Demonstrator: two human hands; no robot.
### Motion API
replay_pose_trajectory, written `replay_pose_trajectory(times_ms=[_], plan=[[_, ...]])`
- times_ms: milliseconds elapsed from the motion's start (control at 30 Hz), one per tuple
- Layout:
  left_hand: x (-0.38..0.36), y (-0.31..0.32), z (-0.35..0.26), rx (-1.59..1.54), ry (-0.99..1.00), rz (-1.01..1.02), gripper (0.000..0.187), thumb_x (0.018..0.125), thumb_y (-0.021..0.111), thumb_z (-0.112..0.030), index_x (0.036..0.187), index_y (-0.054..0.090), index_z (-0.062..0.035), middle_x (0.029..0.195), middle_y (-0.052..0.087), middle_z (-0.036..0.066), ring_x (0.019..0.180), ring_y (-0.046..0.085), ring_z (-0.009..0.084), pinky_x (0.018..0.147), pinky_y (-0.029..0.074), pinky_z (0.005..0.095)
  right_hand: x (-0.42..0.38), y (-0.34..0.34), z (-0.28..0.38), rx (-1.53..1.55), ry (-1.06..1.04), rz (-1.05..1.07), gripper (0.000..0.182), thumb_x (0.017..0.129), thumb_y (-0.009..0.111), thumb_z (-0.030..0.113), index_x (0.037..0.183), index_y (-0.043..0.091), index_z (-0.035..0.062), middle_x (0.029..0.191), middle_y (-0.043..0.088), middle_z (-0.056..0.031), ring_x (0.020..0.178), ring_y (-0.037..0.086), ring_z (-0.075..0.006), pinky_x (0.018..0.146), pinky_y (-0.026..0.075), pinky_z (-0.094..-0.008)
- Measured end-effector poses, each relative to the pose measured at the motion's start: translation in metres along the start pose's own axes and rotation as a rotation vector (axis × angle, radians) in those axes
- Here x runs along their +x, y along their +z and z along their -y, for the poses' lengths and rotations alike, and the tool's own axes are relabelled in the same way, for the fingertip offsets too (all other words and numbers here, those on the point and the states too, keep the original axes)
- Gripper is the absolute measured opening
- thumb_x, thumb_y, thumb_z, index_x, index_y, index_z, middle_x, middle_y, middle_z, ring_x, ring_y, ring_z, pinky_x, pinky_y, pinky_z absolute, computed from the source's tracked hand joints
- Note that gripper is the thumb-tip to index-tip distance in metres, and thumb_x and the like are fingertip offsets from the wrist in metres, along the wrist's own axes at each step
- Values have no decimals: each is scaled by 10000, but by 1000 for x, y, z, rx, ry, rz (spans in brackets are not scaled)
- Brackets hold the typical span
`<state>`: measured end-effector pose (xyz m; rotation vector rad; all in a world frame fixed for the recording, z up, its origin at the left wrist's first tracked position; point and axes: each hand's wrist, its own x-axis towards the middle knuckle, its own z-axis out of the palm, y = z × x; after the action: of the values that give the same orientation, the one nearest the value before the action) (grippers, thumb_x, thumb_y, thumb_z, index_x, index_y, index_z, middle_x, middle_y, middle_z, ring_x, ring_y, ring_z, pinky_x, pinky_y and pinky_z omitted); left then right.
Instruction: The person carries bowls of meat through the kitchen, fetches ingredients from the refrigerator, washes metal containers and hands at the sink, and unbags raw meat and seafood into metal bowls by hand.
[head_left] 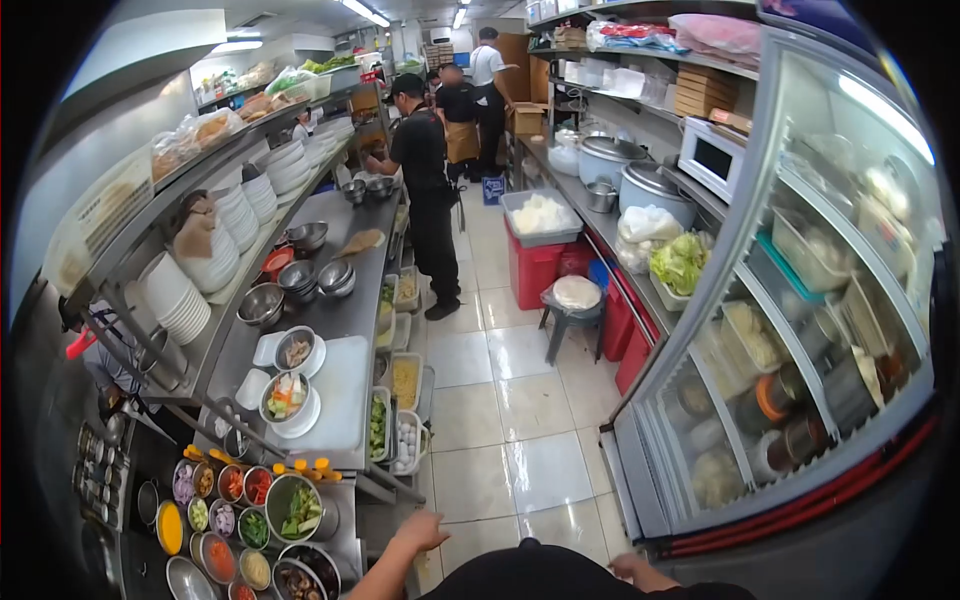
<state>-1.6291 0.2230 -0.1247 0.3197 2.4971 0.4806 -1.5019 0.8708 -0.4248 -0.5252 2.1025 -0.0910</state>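
left hand low over the floor, pot of greens off to its left

the left hand (422, 532) is released, fingers loosely curled, low in the view above the tiled floor (482, 490). the metal pot of chopped greens (301, 508) lies to its left, well apart from it, at the corner of the prep station. around that pot are small containers of cut vegetables, among them a bowl of yellow liquid (170, 528) and a bowl of chopped red onion (184, 481). the tub of eggs (406, 446) sits ahead of the left hand and slightly left, on a low shelf under the counter (352, 270), apart from the fingers.

the right hand (628, 568) shows at the bottom edge beside the person's dark top (530, 575), partly hidden; whether it is clenched or open i cannot tell. the glass-front fridge (790, 300) stands to its right.

farther up the counter, a bowl of mixed vegetables (285, 396) and a bowl of meat (296, 350) rest near a white cutting board (342, 400). a co-worker in black (420, 160) stands at that counter, hands near metal bowls (379, 187).
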Motion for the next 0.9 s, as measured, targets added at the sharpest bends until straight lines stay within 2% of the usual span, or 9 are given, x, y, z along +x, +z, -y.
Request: replay_pose_trajectory(times_ms=[67, 100, 167, 333, 433, 467, 533, 667, 900], plan=[[20, 8, 32, -60, -103, 81, 646, 838, 655, -478, 1325, 570, -62, 1272, 605, 216, 1178, 570, 386, 1005, 460, 440, -15, -198, 53, 562, 455, -16, 381, 903, 530, 358, 1043, 725, 62, 1044, 699, -190, 1014, 657, -342, 897, 501, -473], [31, 30, 58, -136, -130, 67, 679, 829, 654, -511, 1337, 565, -68, 1283, 603, 214, 1182, 572, 382, 1011, 456, 438, 36, -222, 3, 526, 419, -183, 339, 864, 583, 336, 1045, 715, 81, 860, 721, -128, 714, 692, -259, 640, 541, -435], [59, 66, 103, -76, -141, 226, 717, 824, 640, -567, 1345, 563, -81, 1308, 592, 206, 1212, 556, 382, 1025, 447, 435, 65, -344, -1, 178, 243, -494, 381, 871, 567, 385, 1039, 714, 76, 1001, 708, -169, 925, 673, -338, 828, 523, -450], [121, -1, 113, -213, -283, 269, 746, 827, 621, -604, 1348, 559, -75, 1302, 598, 206, 1217, 552, 384, 1026, 441, 437, 131, -575, 31, 496, 166, -816, 331, 845, 569, 314, 1014, 701, 61, 1106, 667, -200, 1058, 617, -378, 926, 488, -455], [176, -40, 144, -243, -251, 184, 751, 829, 618, -609, 1348, 557, -71, 1287, 604, 216, 1208, 557, 388, 1019, 444, 443, 178, -621, 24, 509, 152, -693, 320, 845, 552, 309, 978, 705, 61, 1052, 671, -213, 1017, 628, -381, 903, 494, -469], [203, -54, 148, -252, -171, 76, 748, 831, 620, -606, 1347, 557, -68, 1274, 608, 225, 1197, 562, 391, 1010, 448, 449, 198, -617, 2, 336, 70, -637, 325, 862, 609, 319, 1047, 704, 70, 834, 711, -132, 749, 692, -245, 731, 543, -406], [266, -120, 148, -218, -219, 148, 713, 832, 636, -572, 1337, 563, -73, 1243, 617, 239, 1162, 579, 402, 986, 465, 462, 208, -616, -21, 221, 36, -312, 375, 872, 503, 351, 967, 713, 55, 1055, 672, -225, 1001, 635, -407, 886, 495, -497], [381, -262, 136, -166, -149, 40, 661, 850, 647, -495, 1320, 566, -37, 1261, 607, 241, 1191, 563, 392, 995, 459, 457, 238, -564, -107, -96, 20, 9, 403, 904, 471, 378, 944, 715, 59, 1047, 686, -202, 973, 657, -382, 860, 505, -517], [578, -379, 151, -143, -69, -14, 629, 864, 649, -453, 1327, 560, -37, 1270, 602, 242, 1198, 558, 394, 1007, 454, 453, 204, -572, -170, 287, 210, -35, 267, 870, 544, 292, 909, 714, 90, 841, 666, -191, 842, 674, -347, 734, 516, -479]])
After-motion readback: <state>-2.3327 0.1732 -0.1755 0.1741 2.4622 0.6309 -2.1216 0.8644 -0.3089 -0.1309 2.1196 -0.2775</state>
